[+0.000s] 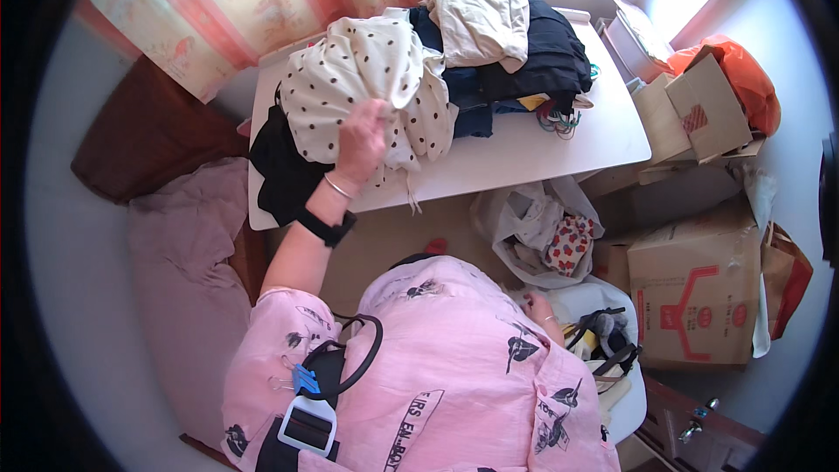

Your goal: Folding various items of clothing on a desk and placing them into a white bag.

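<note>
My left hand (362,137), with a bracelet and a black wristband on its arm, is closed on a raised fold of a cream garment with dark polka dots (354,59). That garment lies loosely bunched on a white table (524,154). A black garment (278,170) sticks out from under its left side. Against its right side are dark blue jeans (468,101), a black garment (547,46) and a folded beige garment (482,26) on top. My right hand (539,307) hangs low beside my body, partly hidden by my shirt; its grip is unclear.
A plastic bag of clothes (495,236) stands below the table's front edge. To my right is a white chair (630,400) with bags on it. Cardboard boxes (701,288) line the right wall. A bed with a mauve cover (183,275) is at left.
</note>
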`<state>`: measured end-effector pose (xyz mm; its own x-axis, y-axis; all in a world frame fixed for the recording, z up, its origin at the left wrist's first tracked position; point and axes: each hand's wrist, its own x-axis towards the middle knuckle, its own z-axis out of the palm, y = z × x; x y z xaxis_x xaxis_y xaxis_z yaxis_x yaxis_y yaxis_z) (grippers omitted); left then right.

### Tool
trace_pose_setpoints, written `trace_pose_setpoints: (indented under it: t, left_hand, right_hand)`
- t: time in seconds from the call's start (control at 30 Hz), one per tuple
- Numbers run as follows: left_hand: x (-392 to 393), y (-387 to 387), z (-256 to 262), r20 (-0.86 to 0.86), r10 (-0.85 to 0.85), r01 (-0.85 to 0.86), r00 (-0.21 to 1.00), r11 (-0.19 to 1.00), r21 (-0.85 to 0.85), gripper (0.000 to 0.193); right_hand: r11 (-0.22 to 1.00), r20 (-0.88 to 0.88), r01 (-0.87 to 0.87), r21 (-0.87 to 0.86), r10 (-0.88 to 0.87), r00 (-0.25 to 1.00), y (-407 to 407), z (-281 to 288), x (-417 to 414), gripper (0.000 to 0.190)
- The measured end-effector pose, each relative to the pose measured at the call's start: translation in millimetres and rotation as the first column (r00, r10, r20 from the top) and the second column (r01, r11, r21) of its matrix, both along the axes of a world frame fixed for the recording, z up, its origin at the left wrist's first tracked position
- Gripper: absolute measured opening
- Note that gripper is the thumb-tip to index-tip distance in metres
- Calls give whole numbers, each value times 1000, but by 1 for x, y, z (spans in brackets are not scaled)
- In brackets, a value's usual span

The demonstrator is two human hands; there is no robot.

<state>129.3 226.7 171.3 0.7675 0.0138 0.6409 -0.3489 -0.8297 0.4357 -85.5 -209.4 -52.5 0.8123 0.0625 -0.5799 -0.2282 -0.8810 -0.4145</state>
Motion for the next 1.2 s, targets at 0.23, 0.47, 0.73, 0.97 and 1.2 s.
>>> trace_pose_setpoints:
  t: [0.23,0.47,0.73,0.97,1.2]
  left_hand:
    - [-50,-67,-12,-22,-378,378,926,926,0,17]
    - [-73,-100,-38,-160,-621,632,767,774,27,18]
    - [-91,-80,-32,-118,-603,614,789,785,87,19]
    - [-37,21,-16,166,265,-286,950,950,123,38]
    - [-16,37,-29,-287,167,-211,943,969,-128,20]
  right_hand:
    - [649,-142,288,704,-269,953,64,81,85,30]
    - [177,-374,410,895,-206,904,151,160,178,35]
    - [226,-388,441,869,-246,889,172,139,183,26]
    - [210,-453,525,825,-310,836,153,115,166,29]
    - [221,-449,546,808,-369,814,139,105,157,28]
